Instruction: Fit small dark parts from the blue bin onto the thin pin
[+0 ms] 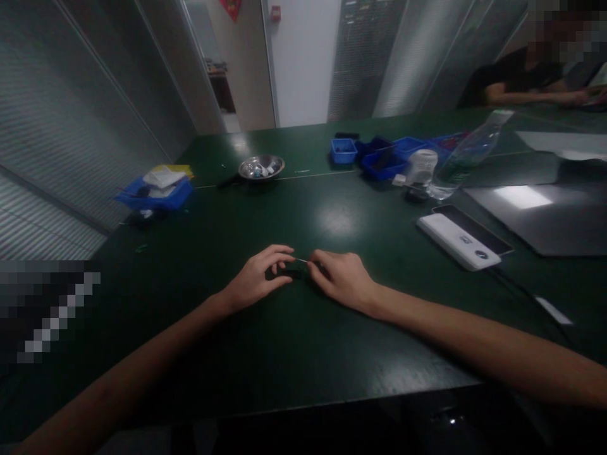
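Above the dark green table (199, 360), my two hands are close together near the middle. My left hand (256, 275) curls in a C shape, thumb and fingers around a small dark object (294, 274) whose kind I cannot make out. Between the thumb and fingers of my right hand (344, 278) is pinched a thin, light metal rod (301, 260). The rod points left, its end close to my left fingertips; whether they touch it is unclear. The rest of it is hidden inside my right hand.
Farther back are a metal bowl (262, 178) with small pieces, a blue tray (161, 198) at left, and several blue bins (344, 151). At right stand a plastic bottle (467, 158), a white power bank (458, 241) and a laptop (559, 221). A person (521, 82) sits far right.
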Demonstrator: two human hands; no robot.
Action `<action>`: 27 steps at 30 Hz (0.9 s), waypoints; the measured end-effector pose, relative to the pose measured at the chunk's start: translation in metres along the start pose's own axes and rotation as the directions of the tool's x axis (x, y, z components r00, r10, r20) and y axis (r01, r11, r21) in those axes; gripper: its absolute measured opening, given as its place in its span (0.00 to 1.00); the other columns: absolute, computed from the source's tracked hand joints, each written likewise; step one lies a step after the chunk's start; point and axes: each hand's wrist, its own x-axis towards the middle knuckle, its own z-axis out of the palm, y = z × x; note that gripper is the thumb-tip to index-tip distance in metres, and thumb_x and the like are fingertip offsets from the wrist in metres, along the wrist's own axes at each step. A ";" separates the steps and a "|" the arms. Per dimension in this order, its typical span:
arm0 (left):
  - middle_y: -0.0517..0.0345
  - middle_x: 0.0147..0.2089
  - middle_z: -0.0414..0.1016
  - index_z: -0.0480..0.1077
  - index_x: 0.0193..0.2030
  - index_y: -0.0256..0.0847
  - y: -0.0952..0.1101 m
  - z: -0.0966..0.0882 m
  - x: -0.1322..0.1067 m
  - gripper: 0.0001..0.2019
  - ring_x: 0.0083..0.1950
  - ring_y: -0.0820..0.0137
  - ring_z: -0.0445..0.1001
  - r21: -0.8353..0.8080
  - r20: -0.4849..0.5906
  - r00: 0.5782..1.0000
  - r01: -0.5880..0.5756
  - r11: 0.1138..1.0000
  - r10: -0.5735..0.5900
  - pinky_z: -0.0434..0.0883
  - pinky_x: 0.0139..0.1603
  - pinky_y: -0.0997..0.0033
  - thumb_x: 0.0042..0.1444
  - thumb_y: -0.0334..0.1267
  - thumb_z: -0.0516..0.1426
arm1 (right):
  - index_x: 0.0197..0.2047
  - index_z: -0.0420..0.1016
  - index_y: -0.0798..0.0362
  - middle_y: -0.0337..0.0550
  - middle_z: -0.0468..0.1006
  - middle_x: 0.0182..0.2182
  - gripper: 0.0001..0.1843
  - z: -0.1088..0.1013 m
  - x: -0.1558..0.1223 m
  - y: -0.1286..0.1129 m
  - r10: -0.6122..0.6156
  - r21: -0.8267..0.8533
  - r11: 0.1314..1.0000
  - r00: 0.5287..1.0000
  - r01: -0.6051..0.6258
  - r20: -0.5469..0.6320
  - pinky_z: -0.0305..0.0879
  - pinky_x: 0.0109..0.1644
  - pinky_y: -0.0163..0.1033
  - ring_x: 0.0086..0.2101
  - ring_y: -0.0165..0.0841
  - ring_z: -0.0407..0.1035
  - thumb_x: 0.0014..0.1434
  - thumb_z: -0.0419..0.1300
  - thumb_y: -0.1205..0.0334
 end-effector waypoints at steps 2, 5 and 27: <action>0.50 0.65 0.65 0.75 0.49 0.43 0.002 -0.001 -0.001 0.10 0.59 0.60 0.69 0.056 -0.002 0.999 -0.043 0.997 0.043 0.71 0.55 0.57 0.62 0.40 0.60 | 0.45 0.71 0.52 0.40 0.78 0.33 0.14 0.000 -0.001 0.000 -0.006 0.021 1.000 0.999 0.007 -0.033 0.51 0.31 0.34 0.25 0.27 0.66 0.71 0.48 0.54; 0.52 0.64 0.68 0.75 0.49 0.44 0.007 0.000 -0.002 0.09 0.65 0.59 0.64 0.134 0.090 0.987 -0.143 0.981 0.132 0.64 0.63 0.52 0.64 0.38 0.59 | 0.44 0.71 0.52 0.40 0.78 0.32 0.14 0.000 -0.002 0.001 -0.034 0.038 0.999 0.997 0.036 -0.064 0.52 0.31 0.34 0.26 0.27 0.66 0.70 0.48 0.55; 0.50 0.62 0.71 0.71 0.55 0.44 -0.001 -0.006 -0.004 0.12 0.66 0.60 0.65 0.256 0.139 0.977 -0.193 0.947 0.161 0.62 0.65 0.52 0.66 0.39 0.56 | 0.45 0.72 0.53 0.41 0.78 0.33 0.16 -0.001 -0.003 0.001 -0.085 0.027 0.996 0.996 0.086 -0.012 0.52 0.31 0.34 0.27 0.28 0.67 0.71 0.47 0.54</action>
